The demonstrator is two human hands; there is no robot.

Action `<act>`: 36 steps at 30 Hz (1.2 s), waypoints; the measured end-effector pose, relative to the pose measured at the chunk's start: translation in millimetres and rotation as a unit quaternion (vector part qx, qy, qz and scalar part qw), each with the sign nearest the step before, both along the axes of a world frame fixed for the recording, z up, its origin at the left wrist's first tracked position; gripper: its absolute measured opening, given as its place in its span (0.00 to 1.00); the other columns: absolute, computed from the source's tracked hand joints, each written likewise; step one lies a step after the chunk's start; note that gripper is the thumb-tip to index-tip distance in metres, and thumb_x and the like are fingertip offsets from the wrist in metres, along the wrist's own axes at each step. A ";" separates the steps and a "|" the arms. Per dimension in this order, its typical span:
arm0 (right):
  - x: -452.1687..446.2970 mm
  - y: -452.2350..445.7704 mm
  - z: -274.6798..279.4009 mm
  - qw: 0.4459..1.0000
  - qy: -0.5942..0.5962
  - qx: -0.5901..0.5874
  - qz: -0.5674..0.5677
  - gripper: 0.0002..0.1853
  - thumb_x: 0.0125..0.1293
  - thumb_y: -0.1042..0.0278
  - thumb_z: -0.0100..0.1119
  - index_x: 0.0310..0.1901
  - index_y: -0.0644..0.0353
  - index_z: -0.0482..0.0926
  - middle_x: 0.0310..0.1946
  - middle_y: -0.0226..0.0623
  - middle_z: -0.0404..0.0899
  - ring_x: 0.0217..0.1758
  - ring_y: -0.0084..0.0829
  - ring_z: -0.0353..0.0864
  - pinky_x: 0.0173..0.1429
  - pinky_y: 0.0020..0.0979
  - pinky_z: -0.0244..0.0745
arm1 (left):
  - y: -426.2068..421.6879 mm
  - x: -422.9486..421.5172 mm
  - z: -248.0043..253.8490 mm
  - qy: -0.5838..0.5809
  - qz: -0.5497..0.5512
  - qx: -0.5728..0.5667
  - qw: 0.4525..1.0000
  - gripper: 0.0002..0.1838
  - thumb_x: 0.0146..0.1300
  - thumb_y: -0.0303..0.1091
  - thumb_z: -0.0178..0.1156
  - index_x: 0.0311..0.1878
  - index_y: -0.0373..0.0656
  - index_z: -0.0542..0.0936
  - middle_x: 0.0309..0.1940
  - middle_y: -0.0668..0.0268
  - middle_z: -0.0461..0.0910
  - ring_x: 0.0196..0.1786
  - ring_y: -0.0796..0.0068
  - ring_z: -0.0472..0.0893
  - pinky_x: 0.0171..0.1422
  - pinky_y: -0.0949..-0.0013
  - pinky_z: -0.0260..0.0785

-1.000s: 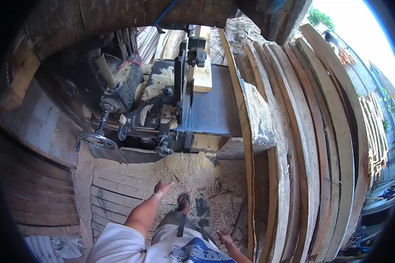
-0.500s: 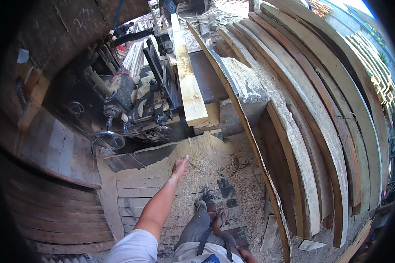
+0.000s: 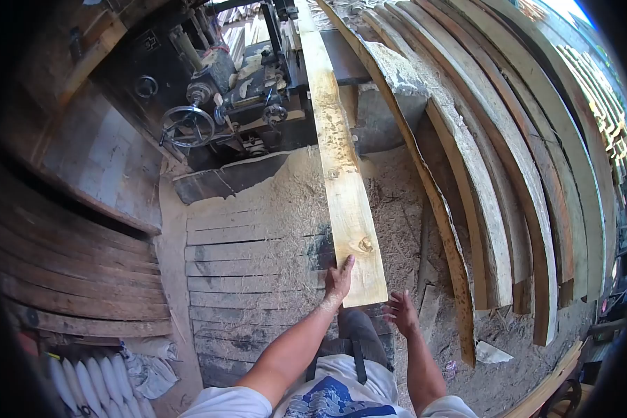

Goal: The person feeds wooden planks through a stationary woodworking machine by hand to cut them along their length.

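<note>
A long, pale wooden plank (image 3: 348,195) stretches from the woodworking machine (image 3: 251,90) toward my body. It has a knot near its close end and dark speckles further along. My left hand (image 3: 338,281) grips the plank's left edge near that end, thumb on top and the other fingers mostly hidden. Just right of the plank's end corner, my right hand (image 3: 401,312) is apart from the wood, its fingers spread and nothing in them.
Thick wooden boards (image 3: 494,174) lean side by side on the right, with a thin bark-edged strip (image 3: 425,174) nearest me. A metal handwheel (image 3: 188,127) juts from the machine. Sawdust (image 3: 285,195) covers the slatted floor. Stacked boards (image 3: 83,292) stand at left.
The plank has come out of the machine toward me. My left hand, empty before, now holds its end. My right hand has risen beside it, and the view has shifted downward.
</note>
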State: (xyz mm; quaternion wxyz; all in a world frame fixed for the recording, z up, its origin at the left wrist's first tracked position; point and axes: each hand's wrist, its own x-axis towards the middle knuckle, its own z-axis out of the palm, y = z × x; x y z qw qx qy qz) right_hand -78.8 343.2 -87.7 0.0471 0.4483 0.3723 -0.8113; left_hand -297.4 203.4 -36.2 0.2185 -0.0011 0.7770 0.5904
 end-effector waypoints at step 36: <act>959.2 -457.5 82.5 0.972 0.114 -0.102 0.177 0.42 0.73 0.28 0.37 0.74 0.55 0.61 0.69 0.41 0.69 0.70 0.37 0.71 0.74 0.42 0.63 | -511.2 1165.1 12.9 -0.397 0.059 0.288 0.870 0.38 0.70 0.62 0.53 0.71 0.40 0.68 0.67 0.56 0.72 0.70 0.62 0.70 0.75 0.59 0.61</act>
